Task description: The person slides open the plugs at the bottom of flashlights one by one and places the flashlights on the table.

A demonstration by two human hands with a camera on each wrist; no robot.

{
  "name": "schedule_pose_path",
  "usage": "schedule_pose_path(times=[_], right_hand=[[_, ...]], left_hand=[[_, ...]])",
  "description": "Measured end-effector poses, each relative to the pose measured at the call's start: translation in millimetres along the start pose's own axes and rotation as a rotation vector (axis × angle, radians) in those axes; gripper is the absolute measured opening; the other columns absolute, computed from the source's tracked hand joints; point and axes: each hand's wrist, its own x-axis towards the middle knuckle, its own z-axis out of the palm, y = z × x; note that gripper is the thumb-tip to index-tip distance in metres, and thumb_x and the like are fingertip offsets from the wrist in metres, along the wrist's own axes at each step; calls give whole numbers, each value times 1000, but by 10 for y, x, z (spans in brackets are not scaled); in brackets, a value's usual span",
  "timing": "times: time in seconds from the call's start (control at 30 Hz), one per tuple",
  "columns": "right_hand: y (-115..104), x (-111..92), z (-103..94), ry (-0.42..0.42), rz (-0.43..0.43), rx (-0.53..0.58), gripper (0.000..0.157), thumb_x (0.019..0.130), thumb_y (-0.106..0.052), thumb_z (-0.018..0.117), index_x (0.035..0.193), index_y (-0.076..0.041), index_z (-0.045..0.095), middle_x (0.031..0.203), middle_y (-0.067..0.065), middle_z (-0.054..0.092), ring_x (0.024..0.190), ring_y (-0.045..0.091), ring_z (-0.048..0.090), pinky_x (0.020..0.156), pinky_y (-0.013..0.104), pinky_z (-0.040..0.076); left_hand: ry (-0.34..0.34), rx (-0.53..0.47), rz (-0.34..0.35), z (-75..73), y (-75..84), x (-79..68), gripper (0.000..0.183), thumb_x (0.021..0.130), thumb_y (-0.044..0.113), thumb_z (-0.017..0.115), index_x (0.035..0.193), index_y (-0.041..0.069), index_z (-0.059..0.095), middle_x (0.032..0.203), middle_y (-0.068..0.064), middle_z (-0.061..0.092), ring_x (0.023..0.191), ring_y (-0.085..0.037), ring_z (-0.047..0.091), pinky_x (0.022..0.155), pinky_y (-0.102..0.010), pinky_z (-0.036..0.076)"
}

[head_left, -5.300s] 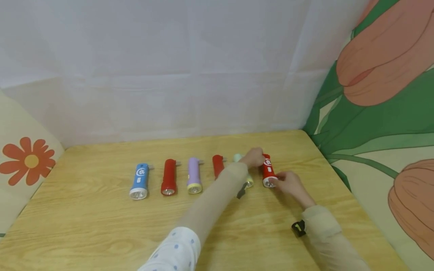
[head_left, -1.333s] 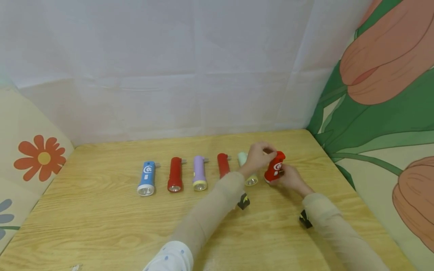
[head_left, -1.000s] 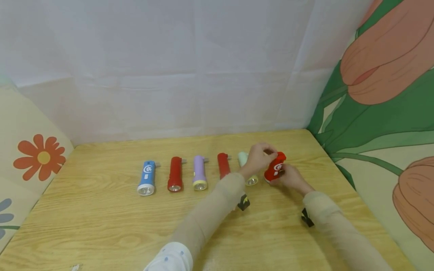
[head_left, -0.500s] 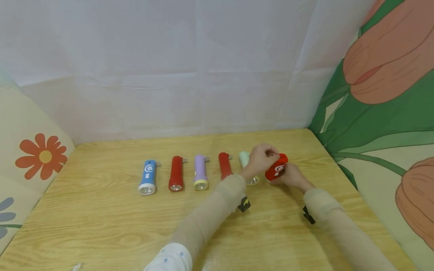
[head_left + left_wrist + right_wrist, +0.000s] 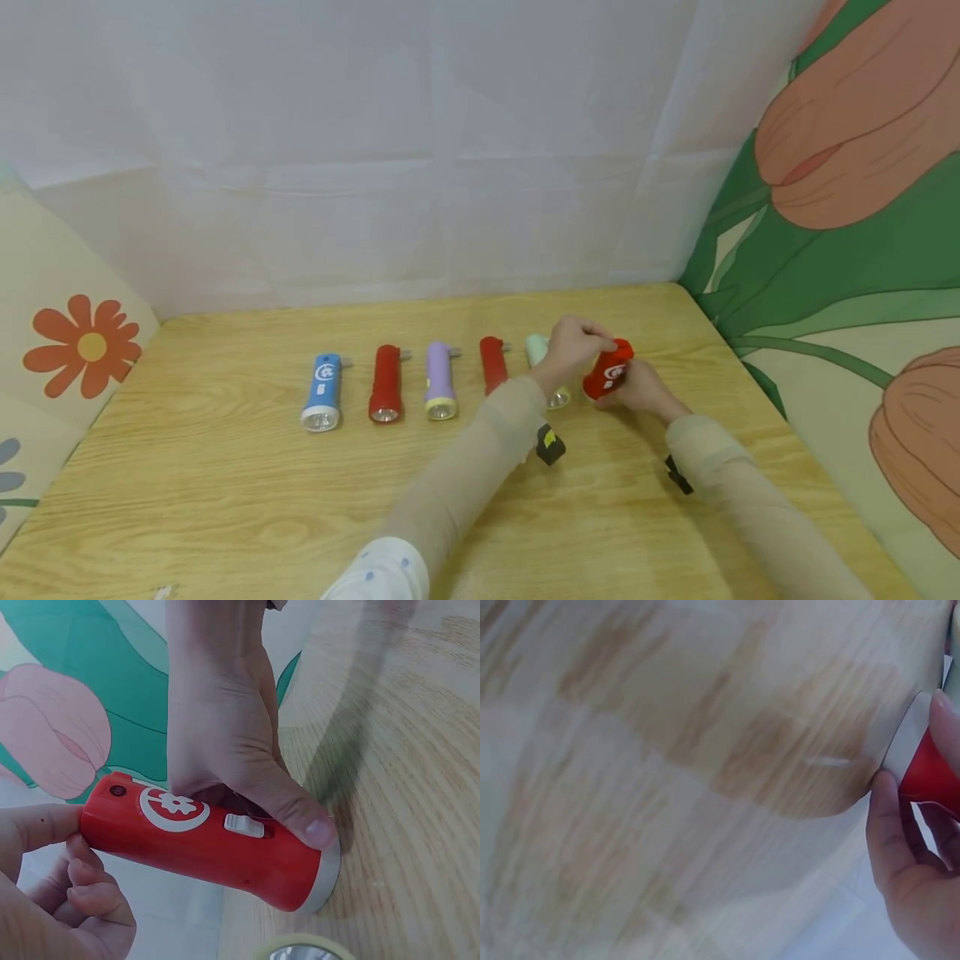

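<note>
A red flashlight point(image 5: 609, 371) with a white emblem and a white head is tilted tail-up at the right end of a row. My right hand point(image 5: 643, 390) grips its body near the head, thumb beside the white slide switch in the left wrist view. My left hand point(image 5: 573, 346) pinches at the tail end, thumb and index fingertip on the far edge. In the left wrist view, the white head point(image 5: 326, 874) is down at the wooden tabletop. The right wrist view shows my right fingers point(image 5: 889, 832) at the white rim.
To the left lie a mint flashlight point(image 5: 537, 350), a red one point(image 5: 492, 362), a purple one point(image 5: 440, 375), another red one point(image 5: 386, 383) and a blue one point(image 5: 322, 392). Several have plug prongs sticking out. A white cloth point(image 5: 300, 167) hangs behind the table point(image 5: 262, 500).
Since the earliest frame, the red flashlight went from lying flat to tilted tail-up, and my right hand moved from its head onto its body. Over the last second both hands barely shift.
</note>
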Motion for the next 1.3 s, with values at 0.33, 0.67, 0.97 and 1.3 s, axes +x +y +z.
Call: schedule_pose_path(times=[0.33,0.67,0.97,1.3], right_hand=[[-22,-6,-5,3,-50,-13,65,62,-8,82,113,13,48,99,25,59,93,37,55,85,51,41],[-23,-4,7,9,-56,9,73,60,-7,83,119,14,44,102,26,58,95,38,53,87,51,40],[-5,-4,2,2,-53,-24,74,61,-9,83,119,14,43,101,26,57,94,38,54,86,51,41],[-26,3,-8,-26,-10,-39,73,64,-10,81,119,17,42,102,29,57,94,39,54,86,51,41]], left_hand=[[0,10,12,9,18,-2,3,73,9,75,73,7,72,70,4,66,72,-7,56,70,-24,46],[16,38,-10,33,35,3,5,73,10,76,69,10,71,66,4,65,69,-7,56,67,-23,47],[1,48,16,50,29,10,4,75,10,74,73,7,72,66,4,64,67,-7,56,66,-22,46],[21,58,9,72,21,16,11,72,12,76,64,10,69,59,6,62,62,-6,55,61,-19,46]])
